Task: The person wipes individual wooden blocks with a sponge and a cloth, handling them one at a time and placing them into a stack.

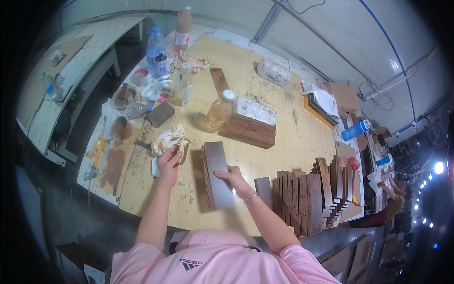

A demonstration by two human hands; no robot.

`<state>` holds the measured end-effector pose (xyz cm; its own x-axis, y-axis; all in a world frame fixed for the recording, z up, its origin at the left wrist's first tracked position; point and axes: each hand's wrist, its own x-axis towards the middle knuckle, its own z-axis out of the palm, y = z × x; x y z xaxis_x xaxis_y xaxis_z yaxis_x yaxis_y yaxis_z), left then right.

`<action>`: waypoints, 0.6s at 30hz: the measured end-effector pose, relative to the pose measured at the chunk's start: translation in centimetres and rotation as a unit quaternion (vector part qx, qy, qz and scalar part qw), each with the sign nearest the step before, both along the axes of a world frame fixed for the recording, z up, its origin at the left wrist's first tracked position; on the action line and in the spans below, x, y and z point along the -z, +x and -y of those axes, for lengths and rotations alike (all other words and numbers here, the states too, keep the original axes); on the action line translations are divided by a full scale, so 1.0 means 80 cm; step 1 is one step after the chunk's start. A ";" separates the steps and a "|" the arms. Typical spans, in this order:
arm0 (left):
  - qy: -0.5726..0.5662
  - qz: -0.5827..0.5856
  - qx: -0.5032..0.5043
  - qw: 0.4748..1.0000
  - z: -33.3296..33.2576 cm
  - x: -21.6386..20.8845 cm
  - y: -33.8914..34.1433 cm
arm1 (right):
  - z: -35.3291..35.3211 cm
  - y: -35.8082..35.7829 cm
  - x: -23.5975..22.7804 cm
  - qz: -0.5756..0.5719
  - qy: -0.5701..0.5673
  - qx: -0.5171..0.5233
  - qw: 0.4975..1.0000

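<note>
My right hand (235, 182) grips a small stack of flat wooden boards (216, 165) from its right side, thumb on the grey-brown top face. The stack is tilted above the table, its layered edge showing on the left. My left hand (169, 166) pinches a crumpled, stained white rag (169, 138), left of the boards. Just beyond stands a squat clear bottle with a white cap (216, 116), partly filled with yellowish liquid. Beside it lies a bundle of brown boards (249, 128) with a silvery-white top.
Several upright wooden boards (313, 203) stand in rows at the right front. Bottles (182, 31), white gloves (153, 87) and a dark block (161, 114) crowd the left back. A yellow spray gun (98, 149) lies at the left edge. Another person (395, 203) works at far right.
</note>
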<state>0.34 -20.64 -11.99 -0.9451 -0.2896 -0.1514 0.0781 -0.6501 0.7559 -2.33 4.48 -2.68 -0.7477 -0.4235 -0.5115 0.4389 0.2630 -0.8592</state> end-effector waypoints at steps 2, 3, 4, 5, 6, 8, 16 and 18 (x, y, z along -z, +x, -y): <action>-0.005 0.008 0.005 1.000 -0.001 -0.005 0.002 | 0.000 0.007 0.014 -0.192 0.203 0.022 0.960; -0.008 0.003 -0.001 1.000 -0.002 -0.007 -0.001 | 0.000 0.004 0.015 -0.288 0.301 0.034 0.909; -0.011 -0.001 -0.008 1.000 -0.003 -0.006 0.000 | -0.007 -0.002 0.012 -0.323 0.271 0.076 0.904; -0.014 -0.004 -0.016 1.000 -0.003 -0.006 0.002 | -0.014 -0.015 0.006 -0.345 0.294 0.100 0.886; -0.020 -0.007 -0.015 1.000 -0.003 -0.006 0.003 | -0.024 -0.033 -0.004 -0.366 0.318 0.123 0.866; -0.018 0.000 -0.011 1.000 0.000 0.000 0.003 | -0.043 -0.077 -0.014 -0.441 0.370 0.119 0.809; -0.026 0.016 -0.009 0.999 -0.007 -0.005 -0.004 | -0.091 -0.214 0.029 -0.472 0.534 -0.099 0.695; -0.035 0.017 -0.013 0.999 -0.006 -0.005 -0.003 | -0.093 -0.208 0.050 -0.517 0.540 -0.097 0.657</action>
